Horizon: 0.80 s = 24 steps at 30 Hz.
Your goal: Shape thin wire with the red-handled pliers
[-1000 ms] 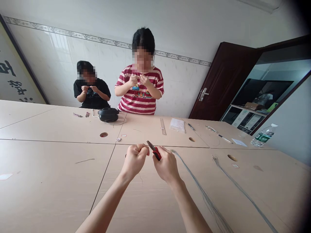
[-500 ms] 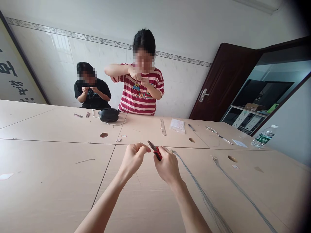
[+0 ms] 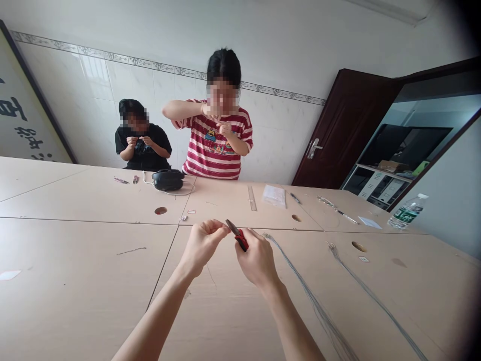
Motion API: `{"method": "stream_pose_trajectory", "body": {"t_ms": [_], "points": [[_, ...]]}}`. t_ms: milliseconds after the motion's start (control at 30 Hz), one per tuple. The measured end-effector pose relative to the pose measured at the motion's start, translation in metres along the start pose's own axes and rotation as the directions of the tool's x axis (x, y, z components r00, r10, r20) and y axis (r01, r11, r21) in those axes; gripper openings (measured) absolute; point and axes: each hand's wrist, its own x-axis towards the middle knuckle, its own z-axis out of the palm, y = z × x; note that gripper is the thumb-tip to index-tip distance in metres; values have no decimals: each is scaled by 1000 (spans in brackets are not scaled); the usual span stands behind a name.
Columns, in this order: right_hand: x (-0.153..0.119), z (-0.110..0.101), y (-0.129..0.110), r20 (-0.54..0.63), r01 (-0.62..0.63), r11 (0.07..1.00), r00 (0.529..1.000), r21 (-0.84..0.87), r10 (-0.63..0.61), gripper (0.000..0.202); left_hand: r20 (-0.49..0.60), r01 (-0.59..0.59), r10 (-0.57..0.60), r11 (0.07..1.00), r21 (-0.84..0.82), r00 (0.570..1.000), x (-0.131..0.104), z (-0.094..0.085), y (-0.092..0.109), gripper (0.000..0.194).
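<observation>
My right hand (image 3: 257,258) is closed around red-and-black-handled pliers (image 3: 237,234), their metal jaws pointing up and left. My left hand (image 3: 205,243) pinches with thumb and forefinger right beside the jaw tips. A thin wire (image 3: 212,278) trails down below the left hand and seems to come from its grip; the end in the fingers is too small to make out. Just right of the pliers lies a bundle of long thin wires (image 3: 296,271) with small metal pieces at its far end. A second similar bundle (image 3: 368,293) lies farther right.
A looped wire (image 3: 131,250) lies at left on the table (image 3: 93,301). Farther back are a black device (image 3: 168,180) with a white cable, a ruler (image 3: 251,198), a plastic bag (image 3: 274,195), a pen (image 3: 347,216) and a water bottle (image 3: 409,213). Two people sit or stand opposite, hands raised.
My left hand has turned slightly and its pinch now meets the plier jaws. The pliers have shifted slightly left. Across the table, the striped-shirt person's hands have moved a little.
</observation>
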Motion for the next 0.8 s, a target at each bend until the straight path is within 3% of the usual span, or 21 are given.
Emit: {"method": "stream_pose_trajectory", "body": {"t_ms": [800], "points": [[1,0,2,15,-13,1000,1000,10,13,18,13,-15,15,1000,-4,1000,0,-2,-1,17]]}}
